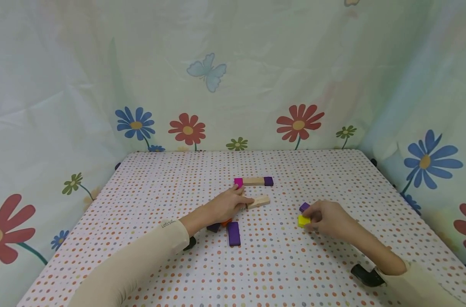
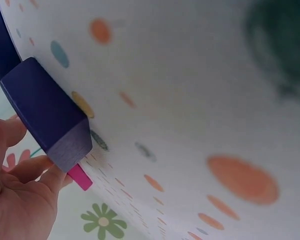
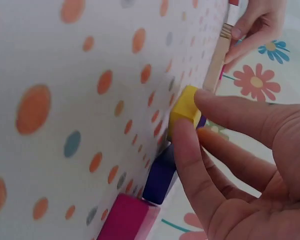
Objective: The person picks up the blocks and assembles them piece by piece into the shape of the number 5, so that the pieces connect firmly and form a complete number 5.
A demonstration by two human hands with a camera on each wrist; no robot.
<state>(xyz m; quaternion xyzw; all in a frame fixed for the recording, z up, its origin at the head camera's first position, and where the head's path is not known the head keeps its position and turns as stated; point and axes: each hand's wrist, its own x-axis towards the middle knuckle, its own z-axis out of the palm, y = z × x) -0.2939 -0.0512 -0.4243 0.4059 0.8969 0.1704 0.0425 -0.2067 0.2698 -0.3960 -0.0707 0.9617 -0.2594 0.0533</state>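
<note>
My left hand (image 1: 227, 204) reaches to the middle of the table, thumb and fingers around the left end of a plain wooden block (image 1: 260, 201); the fingers partly hide its grip. One fingertip is close to a pink block (image 1: 238, 182), which lies in a row with a second wooden block (image 1: 253, 181) and a dark purple block (image 1: 269, 181). My right hand (image 1: 329, 218) pinches a yellow block (image 3: 185, 107) between thumb and finger, low over the cloth. A purple block (image 1: 304, 207) lies just beyond it. In the right wrist view, a dark blue-purple block (image 3: 161, 175) and a magenta block (image 3: 127, 217) sit nearer the camera.
Under my left forearm lie a purple block (image 1: 234, 233), a dark block (image 1: 214, 227) and an orange piece (image 1: 226, 222), partly covered. A dotted cloth (image 1: 171, 273) covers the table. Flower-printed curtains (image 1: 248, 76) stand behind and at both sides.
</note>
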